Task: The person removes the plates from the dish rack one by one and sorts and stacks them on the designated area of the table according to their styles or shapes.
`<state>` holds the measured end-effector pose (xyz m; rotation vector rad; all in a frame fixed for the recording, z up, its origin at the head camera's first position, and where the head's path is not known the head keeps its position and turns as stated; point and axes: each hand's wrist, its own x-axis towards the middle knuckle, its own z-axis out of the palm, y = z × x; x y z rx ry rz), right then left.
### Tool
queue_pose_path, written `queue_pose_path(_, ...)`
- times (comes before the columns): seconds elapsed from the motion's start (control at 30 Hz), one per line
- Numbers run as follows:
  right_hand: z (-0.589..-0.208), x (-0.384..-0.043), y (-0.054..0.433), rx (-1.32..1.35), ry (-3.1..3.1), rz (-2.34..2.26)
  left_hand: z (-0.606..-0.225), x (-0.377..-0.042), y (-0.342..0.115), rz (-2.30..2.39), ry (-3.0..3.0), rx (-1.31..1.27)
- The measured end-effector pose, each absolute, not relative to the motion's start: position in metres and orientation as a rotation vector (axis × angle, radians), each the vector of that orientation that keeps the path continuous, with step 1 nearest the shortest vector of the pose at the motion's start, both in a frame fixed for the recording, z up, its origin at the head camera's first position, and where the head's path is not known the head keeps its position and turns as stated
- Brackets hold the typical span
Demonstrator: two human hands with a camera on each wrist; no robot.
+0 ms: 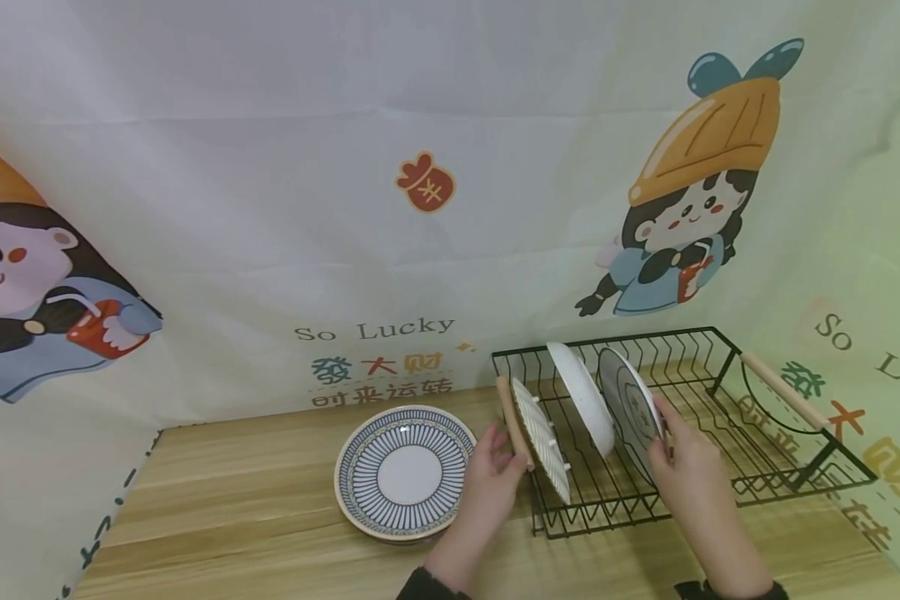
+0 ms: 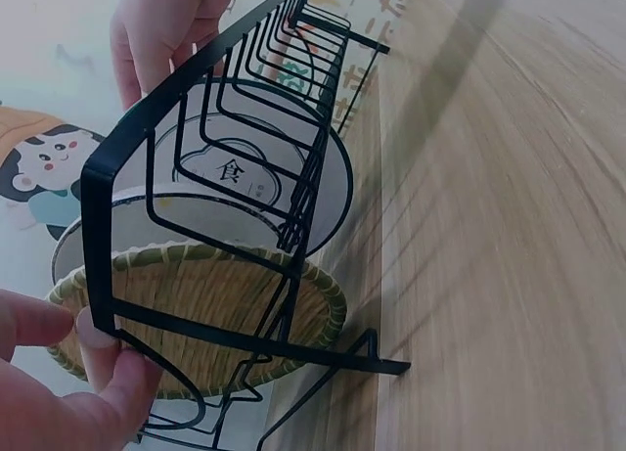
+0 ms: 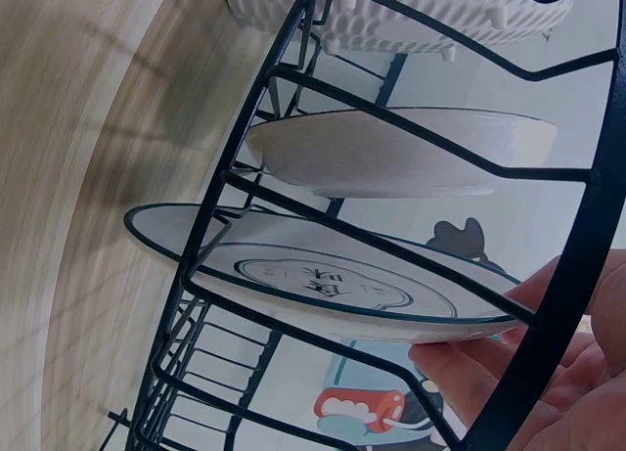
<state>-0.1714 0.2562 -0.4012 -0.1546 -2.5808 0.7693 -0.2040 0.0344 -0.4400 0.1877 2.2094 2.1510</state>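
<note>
A black wire dish rack (image 1: 667, 333) stands on the right side of the table. My left hand (image 1: 487, 475) grips the wooden handle (image 1: 513, 417) at its left end, thumb and fingers on either side. Inside the rack, my right hand (image 1: 690, 467) pinches the rim of a white, dark-edged plate (image 1: 624, 400), which leans on edge. A printed character shows on that plate's face (image 3: 328, 280). To its left stand a white dish (image 1: 581, 400) and a round dish (image 1: 543, 442), whose woven-looking face (image 2: 205, 304) appears in the left wrist view.
Left of the rack, a blue-patterned plate (image 1: 408, 475) lies flat on the wooden table (image 1: 217, 500). Another wooden handle (image 1: 783, 390) is at the rack's right end. Printed cloth (image 1: 420, 250) hangs behind and along the sides.
</note>
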Motion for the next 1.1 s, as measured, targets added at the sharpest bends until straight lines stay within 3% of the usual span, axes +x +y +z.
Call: queue_pose_path(1.1,-0.402,-0.181,0.272,-0.221,-2.364,0.740,-0.436,-0.208,0.038,2.156,2.118,0.169)
